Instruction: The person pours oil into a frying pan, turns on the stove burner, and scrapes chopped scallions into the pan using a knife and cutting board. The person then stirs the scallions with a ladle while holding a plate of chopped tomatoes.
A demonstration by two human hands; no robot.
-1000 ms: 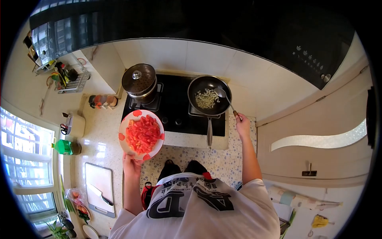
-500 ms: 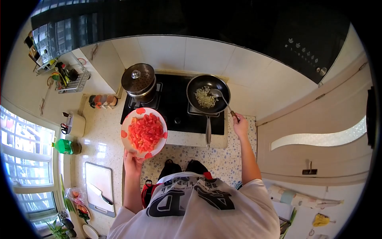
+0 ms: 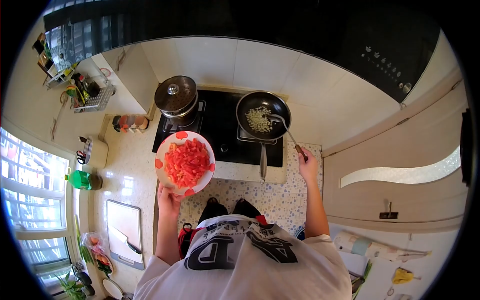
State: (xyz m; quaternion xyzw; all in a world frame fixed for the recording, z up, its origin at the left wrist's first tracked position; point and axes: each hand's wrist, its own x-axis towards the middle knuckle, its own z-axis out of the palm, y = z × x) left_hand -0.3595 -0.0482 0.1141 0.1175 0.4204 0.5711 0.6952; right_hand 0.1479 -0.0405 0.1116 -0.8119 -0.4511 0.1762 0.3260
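Note:
My left hand grips the near rim of a white plate with red spots. Chopped tomatoes are heaped on this plate, which hovers over the hob's front left edge. On the hob's right side sits a dark wok, its handle pointing toward me. Small pale chopped pieces, like garlic, lie in the wok. Closed around the brown handle of a metal spatula is my right hand. The spatula's head rests in the wok beside the pale pieces.
A lidded pot stands on the hob's left side. On the left counter lie a cutting board and a knife. A knife block, a green-topped bottle and spice jars stand farther along. The range hood overhangs.
My right hand has moved a little right and toward me with the spatula, whose head stays in the wok. The plate hardly moves; the whole view has shifted slightly.

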